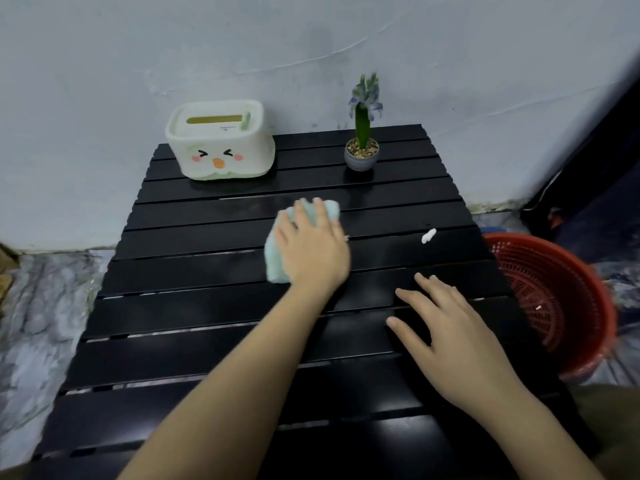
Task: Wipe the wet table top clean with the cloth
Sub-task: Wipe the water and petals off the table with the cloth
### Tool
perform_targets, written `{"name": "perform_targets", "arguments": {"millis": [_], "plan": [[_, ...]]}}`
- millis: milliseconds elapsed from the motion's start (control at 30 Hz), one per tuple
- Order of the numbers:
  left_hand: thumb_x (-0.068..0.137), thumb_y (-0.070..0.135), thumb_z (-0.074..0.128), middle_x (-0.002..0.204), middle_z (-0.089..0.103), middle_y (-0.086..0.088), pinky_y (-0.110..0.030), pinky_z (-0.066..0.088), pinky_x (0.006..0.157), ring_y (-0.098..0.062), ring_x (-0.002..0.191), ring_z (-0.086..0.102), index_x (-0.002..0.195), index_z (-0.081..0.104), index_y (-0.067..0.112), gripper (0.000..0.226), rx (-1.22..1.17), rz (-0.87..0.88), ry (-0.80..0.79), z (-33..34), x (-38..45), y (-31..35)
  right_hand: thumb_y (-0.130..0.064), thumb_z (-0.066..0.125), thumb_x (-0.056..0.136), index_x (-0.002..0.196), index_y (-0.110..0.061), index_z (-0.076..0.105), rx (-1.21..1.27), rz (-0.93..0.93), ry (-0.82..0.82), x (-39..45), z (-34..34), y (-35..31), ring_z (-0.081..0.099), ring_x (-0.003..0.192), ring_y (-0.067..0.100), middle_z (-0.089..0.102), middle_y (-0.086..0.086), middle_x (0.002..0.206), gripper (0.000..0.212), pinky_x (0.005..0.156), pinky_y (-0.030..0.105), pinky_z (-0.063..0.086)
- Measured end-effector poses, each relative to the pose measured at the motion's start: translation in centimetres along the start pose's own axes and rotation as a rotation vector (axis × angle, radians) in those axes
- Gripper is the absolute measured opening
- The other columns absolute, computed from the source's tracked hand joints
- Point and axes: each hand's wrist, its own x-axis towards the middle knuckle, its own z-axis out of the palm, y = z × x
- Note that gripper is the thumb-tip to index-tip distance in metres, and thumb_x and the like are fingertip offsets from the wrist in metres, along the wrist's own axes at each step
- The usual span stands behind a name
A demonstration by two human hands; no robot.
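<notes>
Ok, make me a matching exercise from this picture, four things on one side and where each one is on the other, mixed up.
Things:
1. cloth
2. tissue box
3. potted plant
4. red basket

Places:
A. on the floor, right of the table
B. far left of the table
C. under the left hand
D. far right of the table

Pairs: 1-C, 2-B, 3-D, 4-A

A: What blocks the black slatted table top (194,306)?

B: At the far edge, a cream plastic tissue box with a cartoon face (220,140) on the left and a small grey pot holding a green plant (361,147) on the right, with open slats between them. A small white scrap (428,235) lies near the right edge.

A: Beyond that edge?

B: A red mesh plastic basket (554,299) stands just beside the table.
</notes>
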Motion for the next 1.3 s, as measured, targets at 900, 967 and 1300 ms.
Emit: {"name": "perform_targets", "arguments": {"millis": [900, 967, 1300], "plan": [[0.103, 0.055, 0.016, 0.167, 0.015, -0.018, -0.054, 0.013, 0.124, -0.043, 0.153, 0.011, 0.160, 0.022, 0.019, 0.067, 0.091, 0.333, -0.018, -0.7, -3.3, -4.0, -0.059, 0.054, 0.090, 0.154, -0.025, 0.028, 0.009, 0.372, 0.067, -6.3, -2.9, 6.6, 0.021, 0.149, 0.025, 0.018, 0.005, 0.163, 0.077, 0.112, 0.038, 0.034], [0.106, 0.044, 0.021, 0.164, 0.024, -0.020, -0.052, 0.017, 0.124, -0.042, 0.152, 0.018, 0.157, 0.028, 0.009, 0.062, 0.087, 0.301, 0.030, -0.3, -3.2, -2.5, -0.058, 0.054, 0.091, 0.155, -0.024, 0.025, 0.088, 0.395, 0.047, -6.4, -3.0, 6.8, 0.026, 0.147, 0.020, 0.020, 0.001, 0.162, 0.079, 0.110, 0.032, 0.036], [0.107, 0.037, 0.022, 0.162, 0.031, -0.019, -0.044, 0.019, 0.124, -0.038, 0.150, 0.027, 0.156, 0.031, 0.004, 0.059, 0.103, 0.426, 0.043, 3.6, -3.3, 8.4, -0.059, 0.047, 0.093, 0.156, -0.022, 0.021, 0.106, 0.379, 0.036, -6.5, -2.7, 6.8, 0.031, 0.144, 0.016, 0.019, -0.003, 0.162, 0.077, 0.106, 0.025, 0.038]]}}
